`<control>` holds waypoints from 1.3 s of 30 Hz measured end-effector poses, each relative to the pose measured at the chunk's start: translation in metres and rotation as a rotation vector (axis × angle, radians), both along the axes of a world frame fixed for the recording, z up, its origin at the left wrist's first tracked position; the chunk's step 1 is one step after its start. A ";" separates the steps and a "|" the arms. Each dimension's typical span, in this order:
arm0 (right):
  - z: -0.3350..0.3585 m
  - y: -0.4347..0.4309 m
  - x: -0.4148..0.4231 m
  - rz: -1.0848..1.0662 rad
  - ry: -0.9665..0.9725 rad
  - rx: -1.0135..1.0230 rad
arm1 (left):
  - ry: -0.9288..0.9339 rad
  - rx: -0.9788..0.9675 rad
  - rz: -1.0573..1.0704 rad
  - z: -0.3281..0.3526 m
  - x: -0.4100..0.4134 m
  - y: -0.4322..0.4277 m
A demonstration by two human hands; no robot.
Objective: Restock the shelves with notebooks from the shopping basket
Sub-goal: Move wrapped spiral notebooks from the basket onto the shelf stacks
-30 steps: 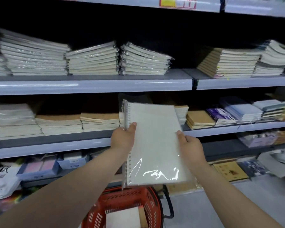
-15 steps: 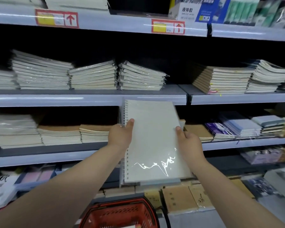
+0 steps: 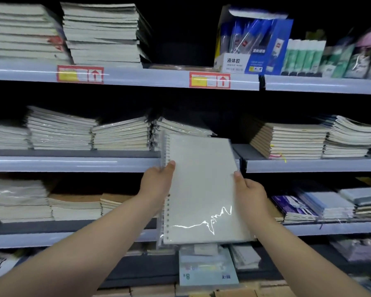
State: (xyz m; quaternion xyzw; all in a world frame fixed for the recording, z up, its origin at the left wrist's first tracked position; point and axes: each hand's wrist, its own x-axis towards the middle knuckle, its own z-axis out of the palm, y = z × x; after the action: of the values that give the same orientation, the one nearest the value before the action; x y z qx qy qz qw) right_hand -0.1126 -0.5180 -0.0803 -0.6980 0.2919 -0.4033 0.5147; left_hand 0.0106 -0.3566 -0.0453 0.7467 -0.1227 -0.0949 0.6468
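Observation:
A white spiral notebook point(image 3: 201, 185) in clear plastic wrap is held up in front of the shelves, its top edge level with the middle shelf point(image 3: 73, 162). My left hand point(image 3: 159, 181) grips its spiral edge with the thumb on the cover. My right hand point(image 3: 250, 189) holds its right edge. Just behind its top left corner lies a stack of similar wrapped spiral notebooks point(image 3: 180, 127). The shopping basket is out of view.
Stacks of wrapped notebooks point(image 3: 60, 129) fill the middle shelf; brown-edged stacks point(image 3: 287, 140) lie to the right. The top shelf point(image 3: 159, 78) carries notebook piles and a blue glue box point(image 3: 253, 43). Lower shelves hold more notebooks point(image 3: 330, 204).
Both hands have lifted the notebook higher, from the lower shelf level up to the middle shelf. The view has tilted up and the red basket has dropped out of sight.

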 end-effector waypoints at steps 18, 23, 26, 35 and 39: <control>0.054 -0.052 0.089 -0.087 0.185 0.107 | 0.025 -0.293 -0.084 0.030 0.052 -0.011; 0.054 -0.062 0.101 -0.009 0.117 0.072 | 0.040 -0.357 -0.046 0.046 0.072 -0.023; 0.062 -0.061 0.102 -0.006 0.128 -0.067 | 0.027 -0.349 -0.060 0.055 0.083 -0.032; 0.052 -0.044 0.090 0.151 0.026 -0.504 | 0.140 -0.460 -0.005 0.086 0.120 -0.062; 0.047 -0.049 0.094 0.165 0.070 -0.722 | 0.217 -0.480 -0.004 0.091 0.132 -0.070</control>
State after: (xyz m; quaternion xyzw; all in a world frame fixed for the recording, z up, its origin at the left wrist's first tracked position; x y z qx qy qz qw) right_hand -0.0188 -0.5671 -0.0330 -0.8692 0.0912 -0.4133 0.2557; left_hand 0.1425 -0.4270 0.0454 0.5573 -0.0728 -0.1440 0.8145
